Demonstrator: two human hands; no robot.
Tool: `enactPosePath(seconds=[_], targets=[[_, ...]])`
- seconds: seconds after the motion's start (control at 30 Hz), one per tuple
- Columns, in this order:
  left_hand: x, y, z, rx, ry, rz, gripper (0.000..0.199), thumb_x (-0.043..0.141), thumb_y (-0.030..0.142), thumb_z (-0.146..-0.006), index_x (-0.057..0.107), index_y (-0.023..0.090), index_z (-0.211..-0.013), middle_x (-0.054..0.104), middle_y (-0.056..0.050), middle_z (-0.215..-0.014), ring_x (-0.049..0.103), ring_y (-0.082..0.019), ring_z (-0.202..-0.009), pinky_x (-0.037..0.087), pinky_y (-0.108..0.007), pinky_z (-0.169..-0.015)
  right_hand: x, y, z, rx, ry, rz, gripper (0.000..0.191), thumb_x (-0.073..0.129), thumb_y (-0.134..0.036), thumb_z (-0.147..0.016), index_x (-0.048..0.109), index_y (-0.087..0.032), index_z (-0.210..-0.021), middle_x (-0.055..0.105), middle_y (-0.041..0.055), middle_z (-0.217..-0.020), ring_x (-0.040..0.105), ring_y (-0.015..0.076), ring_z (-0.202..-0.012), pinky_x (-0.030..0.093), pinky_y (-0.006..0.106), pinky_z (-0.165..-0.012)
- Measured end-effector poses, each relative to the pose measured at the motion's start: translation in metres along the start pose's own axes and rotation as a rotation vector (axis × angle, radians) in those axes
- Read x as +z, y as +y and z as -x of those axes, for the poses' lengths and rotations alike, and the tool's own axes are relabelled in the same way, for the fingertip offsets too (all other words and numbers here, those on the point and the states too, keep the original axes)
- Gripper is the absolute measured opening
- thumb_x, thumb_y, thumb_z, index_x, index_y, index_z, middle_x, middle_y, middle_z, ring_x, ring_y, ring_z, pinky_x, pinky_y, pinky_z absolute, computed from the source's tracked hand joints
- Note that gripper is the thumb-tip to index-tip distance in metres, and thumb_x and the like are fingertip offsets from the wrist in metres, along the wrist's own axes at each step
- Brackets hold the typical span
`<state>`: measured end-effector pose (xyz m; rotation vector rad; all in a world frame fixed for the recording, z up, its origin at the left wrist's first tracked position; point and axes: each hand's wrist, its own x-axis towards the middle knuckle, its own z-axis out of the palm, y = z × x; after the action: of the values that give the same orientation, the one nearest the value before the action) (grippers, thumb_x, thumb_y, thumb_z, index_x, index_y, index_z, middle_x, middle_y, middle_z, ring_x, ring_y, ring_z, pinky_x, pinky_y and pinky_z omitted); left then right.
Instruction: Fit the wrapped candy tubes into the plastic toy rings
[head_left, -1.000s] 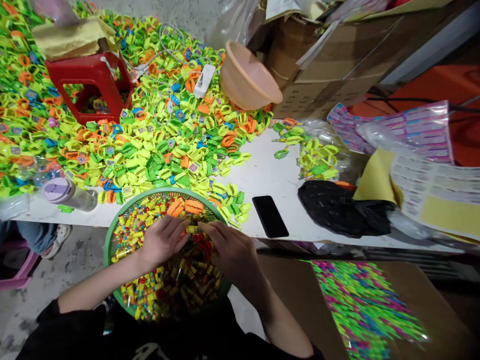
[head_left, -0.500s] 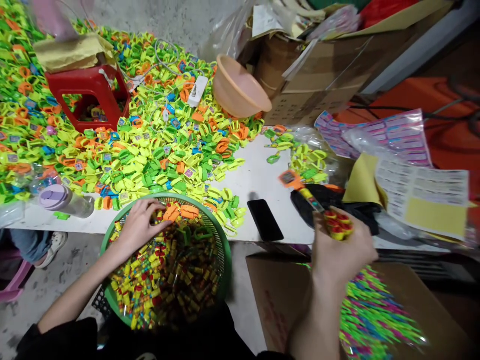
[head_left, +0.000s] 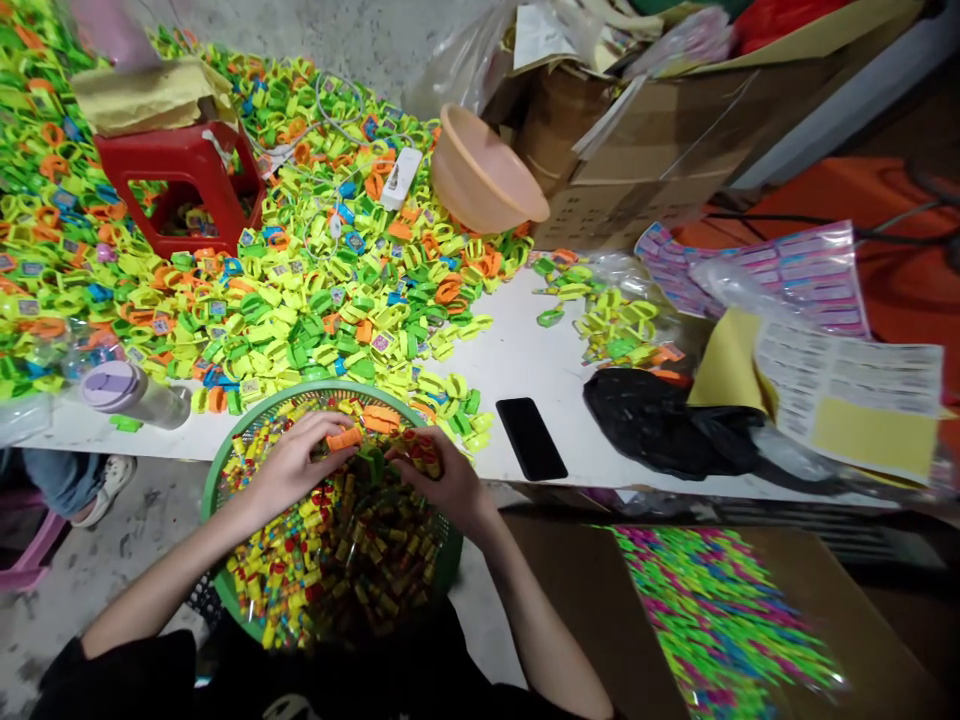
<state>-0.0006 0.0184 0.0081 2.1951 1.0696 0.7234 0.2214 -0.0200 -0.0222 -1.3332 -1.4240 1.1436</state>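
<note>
Well, here both hands are over the green basket [head_left: 337, 384], and the risk is in how much the right hand [head_left: 454, 490] is carrying: several red-and-yellow pieces [head_left: 426, 458] bunched in its curled fingers, so one could slip out if the grip loosens around so many small, smooth shapes. Drop one and it would land among the loose yellow pieces [head_left: 285, 580] below, where lookalikes would make it hard to pick out. Over on the other side, the left hand [head_left: 296, 470] has an orange piece [head_left: 343, 438] pinched between thumb and fingers, and a hold that near the edge could let it twist if it were pushed from the free end. And where does it lie? Right at the left fingertips, its free end poking out towards the right hand, a small gap between the two hands. The right fingers are closed around their bunch, though it's dark in there and the exact contact of each fingertip is hard to make out. Just beyond the gap sits a second orange piece [head_left: 381, 418], near the far rim, with a green band [head_left: 370, 465] below it, between the hands. Off to the right, the phone [head_left: 531, 438] lies on the white table [head_left: 517, 340], well apart from either hand.
</note>
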Motion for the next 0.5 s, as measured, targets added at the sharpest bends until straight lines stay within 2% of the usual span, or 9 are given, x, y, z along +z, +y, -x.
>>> enactPosePath(seconds=[0.13,0.23,0.37,0.5], targets=[[0.004,0.004,0.007,0.096,0.063,-0.006,0.009,0.057,0.025,-0.086,0.056,0.018,-0.092,0.063,-0.006,-0.093,0.058,-0.017,-0.093,0.049,-0.032,-0.082,0.011,-0.010,0.003,-0.248,-0.094,0.203,0.017,0.060,-0.024,-0.082,0.059,-0.023,-0.099,0.068,0.0030,-0.094,0.065,0.0188,-0.088,0.053,0.032,-0.080],[0.006,0.003,0.010,0.104,0.094,-0.096,0.011,0.059,0.026,-0.084,0.054,0.017,-0.088,0.062,-0.005,-0.086,0.058,-0.017,-0.084,0.050,-0.030,-0.073,0.010,-0.016,0.006,-0.382,-0.128,0.269,0.029,0.056,-0.014,-0.083,0.059,-0.025,-0.110,0.065,0.0041,-0.105,0.062,0.0185,-0.099,0.051,0.032,-0.088],[0.010,-0.001,0.015,0.049,0.046,-0.170,0.023,0.059,0.035,-0.084,0.052,0.019,-0.098,0.063,-0.003,-0.089,0.061,-0.014,-0.076,0.051,-0.027,-0.067,0.007,-0.019,0.011,-0.404,-0.151,0.354,0.040,0.053,-0.007,-0.081,0.057,-0.026,-0.117,0.066,0.0046,-0.107,0.063,0.0193,-0.101,0.051,0.033,-0.089],[0.014,-0.003,0.018,0.031,0.098,-0.135,0.031,0.060,0.038,-0.084,0.050,0.021,-0.107,0.067,-0.002,-0.095,0.065,-0.013,-0.073,0.055,-0.025,-0.067,0.006,-0.019,0.015,-0.396,-0.090,0.362,0.038,0.054,-0.007,-0.080,0.057,-0.024,-0.114,0.068,0.0038,-0.103,0.065,0.0192,-0.097,0.053,0.032,-0.085]])
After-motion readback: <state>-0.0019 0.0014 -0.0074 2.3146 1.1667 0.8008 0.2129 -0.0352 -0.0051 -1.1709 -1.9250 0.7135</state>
